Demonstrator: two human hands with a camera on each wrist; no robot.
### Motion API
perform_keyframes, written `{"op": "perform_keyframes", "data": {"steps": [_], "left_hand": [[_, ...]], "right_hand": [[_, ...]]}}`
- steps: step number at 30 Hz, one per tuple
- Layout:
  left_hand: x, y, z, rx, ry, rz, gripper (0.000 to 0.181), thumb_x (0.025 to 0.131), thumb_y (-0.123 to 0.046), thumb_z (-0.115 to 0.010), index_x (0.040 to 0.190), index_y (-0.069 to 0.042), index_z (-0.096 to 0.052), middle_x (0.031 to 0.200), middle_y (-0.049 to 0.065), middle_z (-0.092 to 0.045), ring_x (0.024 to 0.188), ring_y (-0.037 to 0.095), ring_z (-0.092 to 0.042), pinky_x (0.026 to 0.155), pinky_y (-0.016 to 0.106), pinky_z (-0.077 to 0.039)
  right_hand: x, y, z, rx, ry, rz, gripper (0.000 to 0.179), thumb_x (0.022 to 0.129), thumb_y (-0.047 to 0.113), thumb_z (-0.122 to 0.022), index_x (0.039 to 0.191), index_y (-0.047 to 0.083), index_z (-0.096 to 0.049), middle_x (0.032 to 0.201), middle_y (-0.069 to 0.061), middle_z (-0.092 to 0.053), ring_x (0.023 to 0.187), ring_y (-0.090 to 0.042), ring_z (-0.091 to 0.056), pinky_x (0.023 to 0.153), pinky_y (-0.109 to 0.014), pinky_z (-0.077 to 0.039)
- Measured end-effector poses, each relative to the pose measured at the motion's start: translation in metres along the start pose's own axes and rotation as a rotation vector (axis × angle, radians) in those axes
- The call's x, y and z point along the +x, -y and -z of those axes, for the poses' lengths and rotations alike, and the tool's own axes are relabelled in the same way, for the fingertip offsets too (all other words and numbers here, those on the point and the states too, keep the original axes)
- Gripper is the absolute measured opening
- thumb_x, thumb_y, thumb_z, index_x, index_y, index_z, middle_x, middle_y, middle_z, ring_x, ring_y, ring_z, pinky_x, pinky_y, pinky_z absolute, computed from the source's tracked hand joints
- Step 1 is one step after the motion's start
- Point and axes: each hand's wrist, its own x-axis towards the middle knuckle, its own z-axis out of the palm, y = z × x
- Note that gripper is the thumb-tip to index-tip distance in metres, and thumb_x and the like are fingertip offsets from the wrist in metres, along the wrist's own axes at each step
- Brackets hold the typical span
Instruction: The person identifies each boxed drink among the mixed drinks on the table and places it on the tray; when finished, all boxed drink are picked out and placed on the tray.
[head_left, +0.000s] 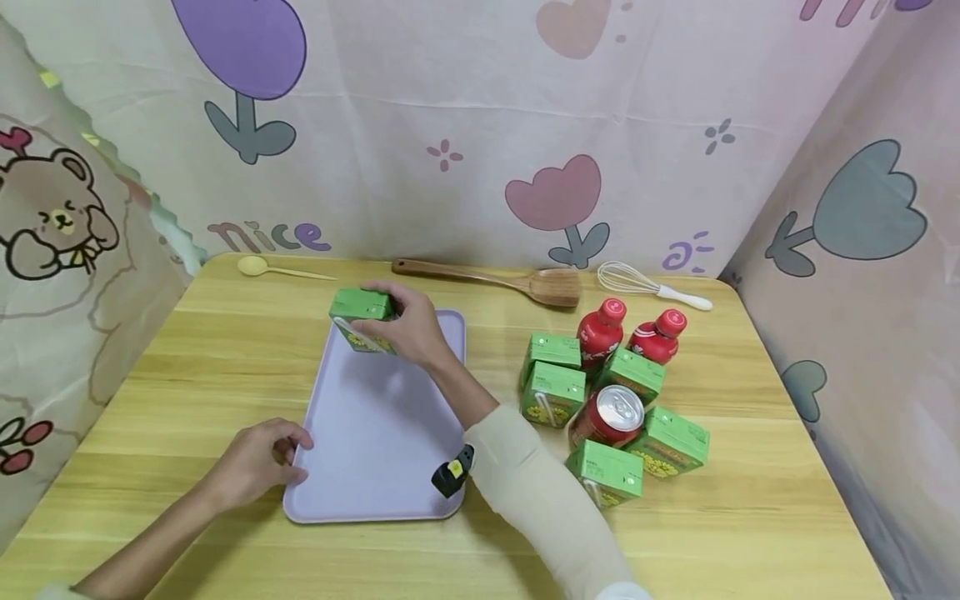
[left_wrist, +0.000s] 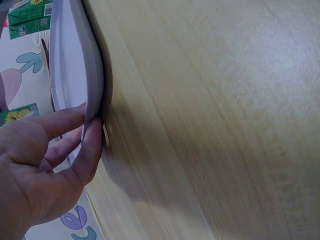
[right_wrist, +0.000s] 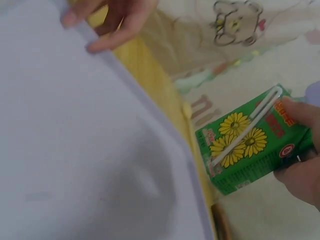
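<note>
The right hand (head_left: 408,327) has its thumb and fingers bent round a green drink carton (right_wrist: 239,172), parted just by the carton's own thickness. The thumb lies against the face that carries the white straw (right_wrist: 247,126), the fingers on the far side. The carton sits at the fingertips, its free end jutting out to the left of the grip, the straw face with its yellow flowers turned toward the person. Below this grip and nearer the person lies the lavender tray (head_left: 375,450); in the head view the carton overlaps its far left corner. Left of the grip and nearer the person, the left hand (head_left: 251,462) pinches the tray's left rim between thumb and fingers.

Beyond the carton, to the left, is a yellow spoon (head_left: 253,267); beyond to the right lies a wooden spatula (head_left: 551,287). Well to the right of the grip, five more green cartons (head_left: 553,383) cluster around a red can (head_left: 619,408), with two red bottles (head_left: 600,335) behind. A white whisk (head_left: 684,298) lies past the bottles.
</note>
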Motion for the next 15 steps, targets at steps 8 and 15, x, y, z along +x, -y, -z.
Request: {"op": "perform_keyframes", "data": {"steps": [8,15], "left_hand": [[-0.005,0.000,-0.003,-0.037,0.003,0.005,0.034,0.066,-0.001,-0.080,0.096,-0.004,-0.064,0.084,0.003,-0.056,0.075,0.012,-0.052,0.060,0.019,-0.046],[-0.003,-0.002,0.001,-0.022,-0.004,-0.019,0.033,0.066,-0.001,-0.080,0.095,-0.005,-0.065,0.084,0.002,-0.056,0.074,0.010,-0.051,0.060,0.019,-0.046]], "right_hand": [[0.022,-0.017,-0.012,-0.006,-0.007,-0.032,0.048,0.077,0.015,-0.078,0.122,0.020,-0.062,0.123,-0.003,-0.061,0.101,-0.009,-0.056,0.084,-0.022,-0.047],[0.035,-0.021,-0.021,0.019,-0.018,-0.092,0.050,0.076,0.017,-0.079,0.123,0.023,-0.062,0.123,0.002,-0.061,0.102,-0.009,-0.056,0.087,-0.025,-0.048]]}}
